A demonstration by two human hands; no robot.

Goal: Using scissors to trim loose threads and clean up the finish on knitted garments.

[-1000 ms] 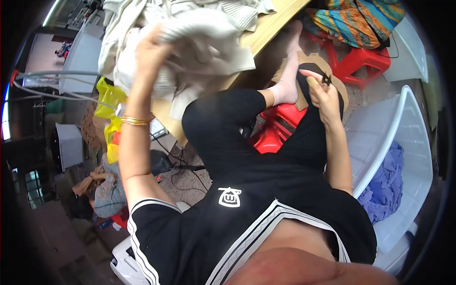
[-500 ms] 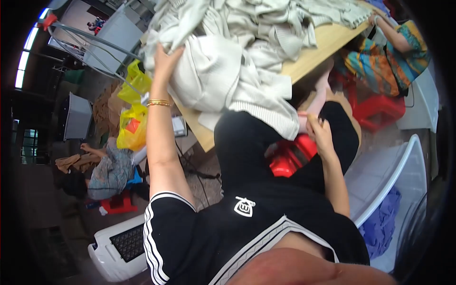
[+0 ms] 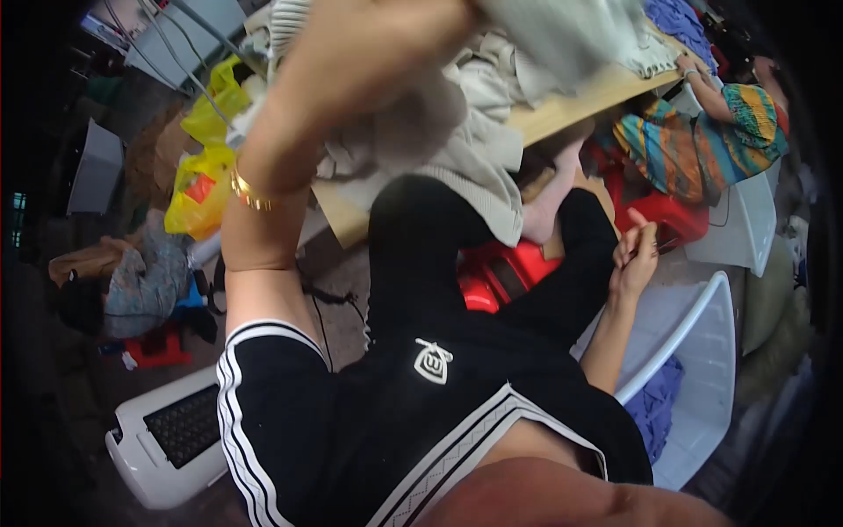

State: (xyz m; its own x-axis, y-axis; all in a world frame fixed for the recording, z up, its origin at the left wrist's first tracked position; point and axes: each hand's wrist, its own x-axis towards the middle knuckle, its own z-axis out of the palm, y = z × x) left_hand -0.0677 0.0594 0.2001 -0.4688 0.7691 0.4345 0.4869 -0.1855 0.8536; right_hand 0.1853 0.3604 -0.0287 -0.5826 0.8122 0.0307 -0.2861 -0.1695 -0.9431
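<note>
Off-white ribbed knit (image 3: pixel 492 195) hangs over the near edge of the pale wooden table (image 3: pixel 562 114), its corner drooping beside my black-clad knee (image 3: pixel 413 211). My left hand (image 3: pixel 378 57) is a large blur above the heap of knitwear (image 3: pixel 492 72), up against a smeared pale fold (image 3: pixel 562 39); I cannot tell how far its fingers are closed. My right hand (image 3: pixel 637 256) is well apart from the cloth, in the room between my other leg and the rim of the white tub (image 3: pixel 724 329). Its fingers are partly curled; whether they grip the thin dark bit (image 3: pixel 669 243) beside them, I cannot tell.

The knit looks soft and crumpled, with fine parallel ridges. Purple fabric (image 3: pixel 654 404) lies bunched inside the smooth plastic tub, and glossy yellow bags (image 3: pixel 198 195) sag by the table's left end. A red stool (image 3: pixel 505 263) shows between my legs; a white appliance (image 3: pixel 145 461) with a dark grille stands at my left. Beyond the table's right side sits a co-worker (image 3: pixel 689 154) in bright patterned clothes.
</note>
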